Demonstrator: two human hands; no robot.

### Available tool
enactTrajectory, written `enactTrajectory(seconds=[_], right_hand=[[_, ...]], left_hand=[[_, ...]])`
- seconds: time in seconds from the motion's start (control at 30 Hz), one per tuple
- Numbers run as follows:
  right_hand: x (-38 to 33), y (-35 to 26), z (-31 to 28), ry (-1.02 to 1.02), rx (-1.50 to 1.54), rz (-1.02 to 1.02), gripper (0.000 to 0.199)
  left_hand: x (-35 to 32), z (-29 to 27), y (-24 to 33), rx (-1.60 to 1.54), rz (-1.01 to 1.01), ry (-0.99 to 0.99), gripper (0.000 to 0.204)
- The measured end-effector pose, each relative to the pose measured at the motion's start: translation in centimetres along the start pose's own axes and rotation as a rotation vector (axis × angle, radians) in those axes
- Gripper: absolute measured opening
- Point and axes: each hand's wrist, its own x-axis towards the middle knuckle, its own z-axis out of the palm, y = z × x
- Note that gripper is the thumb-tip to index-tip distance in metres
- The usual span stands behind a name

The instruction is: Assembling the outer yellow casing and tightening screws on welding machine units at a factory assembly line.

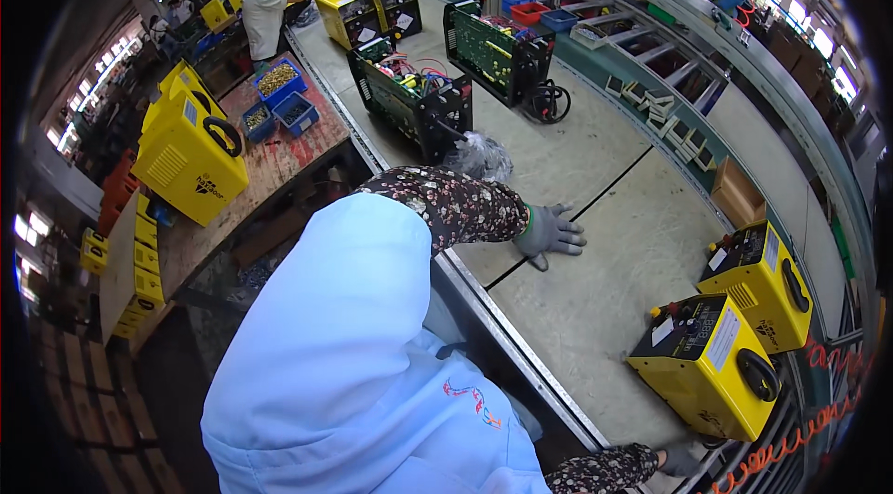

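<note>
My left hand [553,233], in a grey glove, lies flat on the pale worktop [595,299] with its fingers spread and nothing in it. At the lower right, my right hand [684,460], also gloved in grey, is beside the base of a yellow-cased machine [739,380] with a black handle and a dark control panel. Its fingers are too dim and small to read. Just behind that machine stands a second yellow-cased machine [777,308]. Farther up the worktop are two uncased machines with bare circuit boards, a near one [414,103] with clear plastic wrap [481,157] against it, and a far one [498,47].
A black cable [549,101] lies coiled beside the far uncased machine. On the left, a wooden bench [312,136] carries blue bins of small parts [279,82] and yellow machines [193,154]. A co-worker [270,6] stands at the upper left. Roller conveyor [651,52] runs along the far side.
</note>
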Motion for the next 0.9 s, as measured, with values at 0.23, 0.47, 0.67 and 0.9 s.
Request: enactTrajectory(seconds=[0.23, 0.47, 0.67, 0.9], right_hand=[[-5.1, -1.1, 1.4, -0.039, -0.566, -0.414, 0.063], [-5.9, -0.5, 2.2, -0.183, -0.291, -0.735, 0.044], [-8.6, -2.1, 2.9, 0.248, -0.12, -0.624, 0.039], [-6.3, -1.3, -4.4, -0.437, 0.465, -0.289, 0.044]], left_hand=[[-2.0, 1.7, -1.4, -0.039, -0.015, 0.022, 0.079], [-2.1, 0.5, -3.0, -0.09, 0.033, -0.011, 0.079], [0.3, -2.5, -2.3, 0.024, -0.174, -0.114, 0.069], [19.9, -14.7, 0.4, -0.428, -0.223, 0.684, 0.055]])
